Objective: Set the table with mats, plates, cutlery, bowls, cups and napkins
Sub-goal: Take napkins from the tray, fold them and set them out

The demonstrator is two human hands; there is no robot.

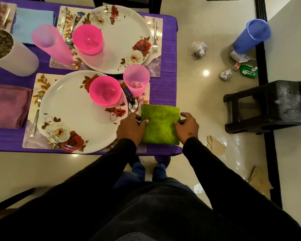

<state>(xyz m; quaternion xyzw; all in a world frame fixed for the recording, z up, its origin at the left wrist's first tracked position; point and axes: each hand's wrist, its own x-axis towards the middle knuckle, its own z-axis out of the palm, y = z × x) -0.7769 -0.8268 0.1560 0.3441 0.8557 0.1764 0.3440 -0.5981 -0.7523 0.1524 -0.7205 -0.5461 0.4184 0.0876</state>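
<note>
A folded green napkin [161, 123] lies on the near right corner of the purple table [165, 91], partly over the near mat [30, 140]. My left hand [131, 128] grips its left edge and my right hand [187, 126] grips its right edge. Left of it sits a floral plate [73, 124] with a pink bowl [105, 91] on it, a spoon [133, 106] and a pink cup [135, 80] beside it. A fork [36, 115] lies left of that plate. Behind stands a second floral plate [122, 39] with a pink bowl [87, 40], a fork [155, 39] and a tall pink cup [50, 44].
A purple napkin [7, 108] and a blue napkin [33, 23] lie at the left. A white pot [9, 53] stands far left. On the floor at the right are a blue cup [252, 35], crumpled paper [199, 48] and a dark stool [271, 105].
</note>
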